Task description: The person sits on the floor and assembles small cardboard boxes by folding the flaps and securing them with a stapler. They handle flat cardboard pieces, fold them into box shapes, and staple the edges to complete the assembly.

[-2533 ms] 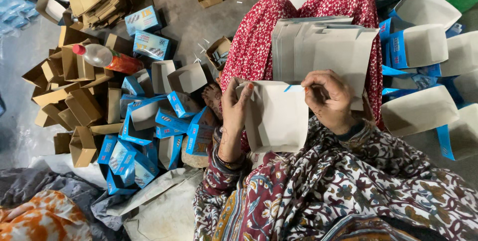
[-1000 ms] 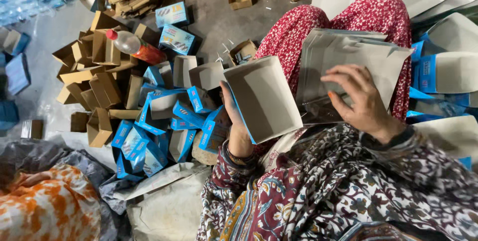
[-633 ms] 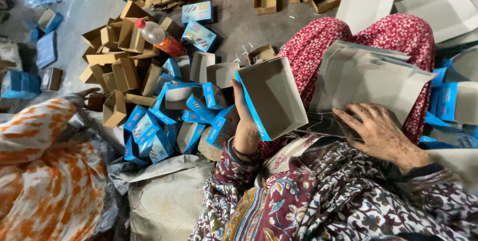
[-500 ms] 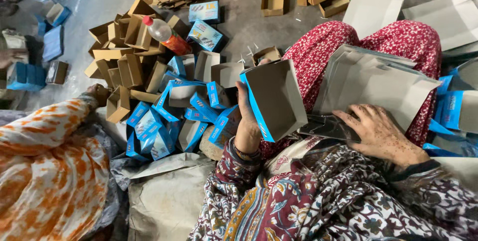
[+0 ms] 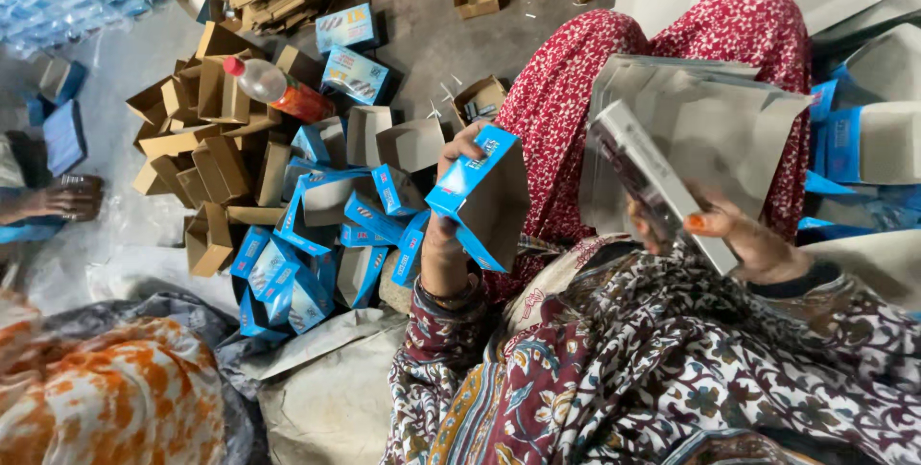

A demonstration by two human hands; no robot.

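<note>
Partly hidden right hand (image 5: 739, 235) behind flat carton (image 5: 652, 182), grip unclear.

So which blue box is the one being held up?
The blue box in the left hand, raised above the lap; the other blue boxes lie piled on the floor.

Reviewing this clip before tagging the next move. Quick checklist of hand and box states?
1. Left hand grips the folded blue box: ok.
2. Box is off the pile of folded boxes, held in the air: ok.
3. Right hand holds one flat carton blank: ok.
4. Stack of blanks rests on the lap: ok.
5. Box's end flaps closed: cannot tell.
6. Another person's hand is apart from the pile: ok.
</note>
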